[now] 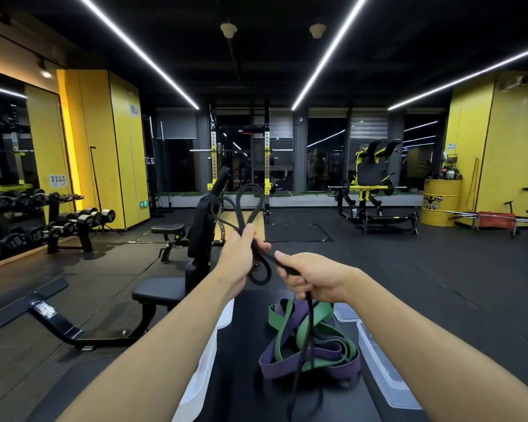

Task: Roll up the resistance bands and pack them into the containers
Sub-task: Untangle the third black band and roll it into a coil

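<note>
Three resistance bands (pixel 259 283) (pixel 287 368) (pixel 326 312), two bare hands (pixel 237 254) (pixel 314 277)

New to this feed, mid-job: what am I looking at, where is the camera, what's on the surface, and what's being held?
There is no machine here, only a person's two bare hands. The single picture comes from a wide-angle camera worn on the head, looking forward and down in a gym. The left hand grips gathered loops of a black rubber resistance band. The right hand grips the same band further along. Below them, a green flat band and a purple flat band lie tangled on a black padded surface, with clear plastic containers beside it.
</note>
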